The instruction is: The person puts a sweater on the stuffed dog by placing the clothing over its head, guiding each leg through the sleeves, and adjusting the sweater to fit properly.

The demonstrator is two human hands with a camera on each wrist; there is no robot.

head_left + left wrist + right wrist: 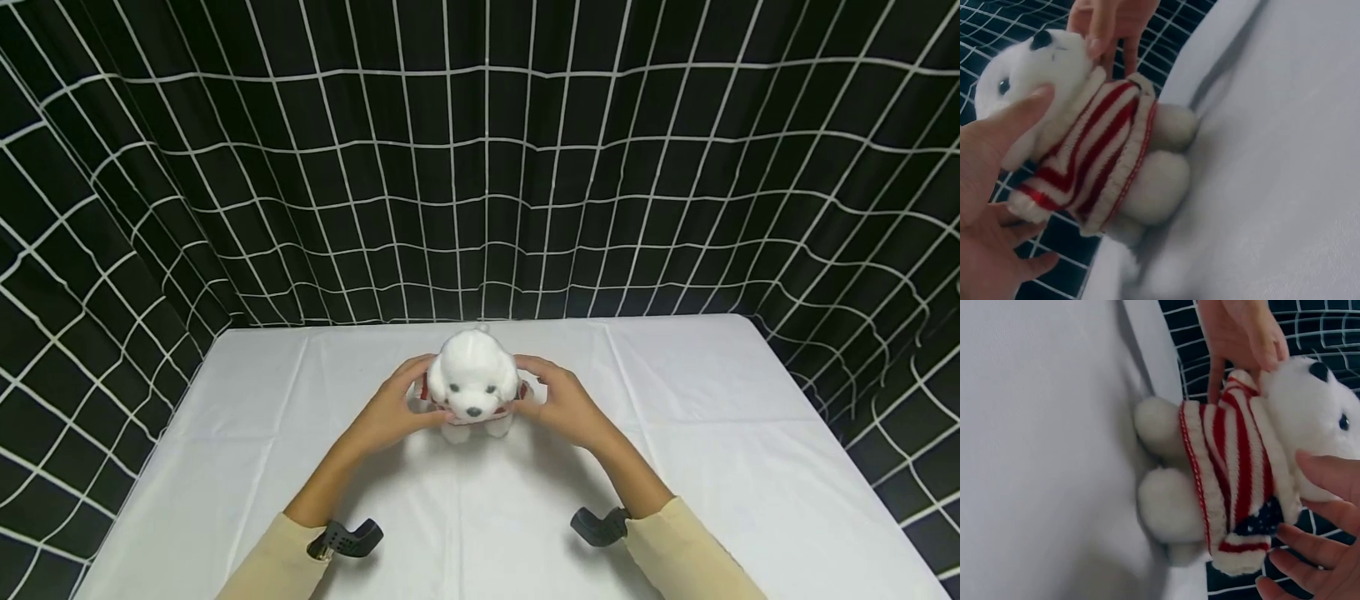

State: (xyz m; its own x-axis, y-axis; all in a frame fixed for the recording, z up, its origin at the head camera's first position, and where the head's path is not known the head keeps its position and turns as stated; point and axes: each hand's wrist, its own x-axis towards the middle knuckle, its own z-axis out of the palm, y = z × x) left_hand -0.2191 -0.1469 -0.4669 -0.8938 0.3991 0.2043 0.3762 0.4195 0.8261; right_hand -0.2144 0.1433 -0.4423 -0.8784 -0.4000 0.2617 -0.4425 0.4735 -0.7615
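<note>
The plush dog [474, 371] stands on the table [750, 467], and the step in hand looks like steadying it from both sides. The left hand [393, 408] and right hand [566, 404] each make a half-open, loosely cupped grip about it; how firmly, I cannot tell. The next move seems to call for matched pressure. The table's far edge lies close behind the dog, with more room before it and to either side.

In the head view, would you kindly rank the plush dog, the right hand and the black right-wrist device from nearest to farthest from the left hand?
From the left hand:
1. Plush dog, directly beside it, between both hands.
2. Right hand, across on the opposite side.
3. Black right-wrist device, low in the picture, right of centre.
</note>
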